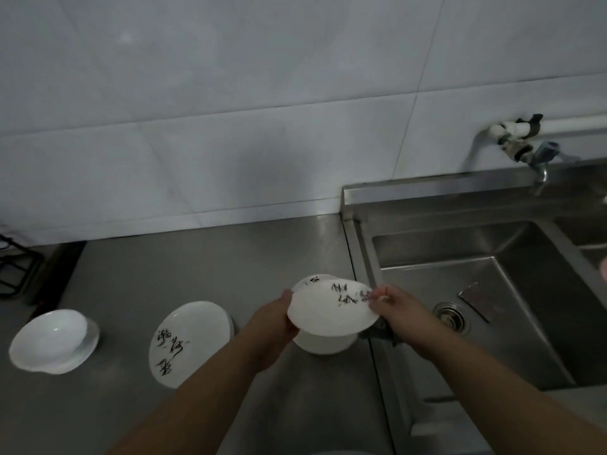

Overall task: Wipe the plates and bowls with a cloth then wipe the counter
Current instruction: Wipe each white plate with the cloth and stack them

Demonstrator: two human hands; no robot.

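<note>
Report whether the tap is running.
Off, as far as shows: no stream falls from the tap, and the sink below it shows no splash.

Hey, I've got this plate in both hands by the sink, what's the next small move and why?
Probably hold the plate with the left hand alone and free the right hand to wipe. Both hands grip opposite rims, and no cloth plainly shows in either, so nothing can rub its face yet.
</note>
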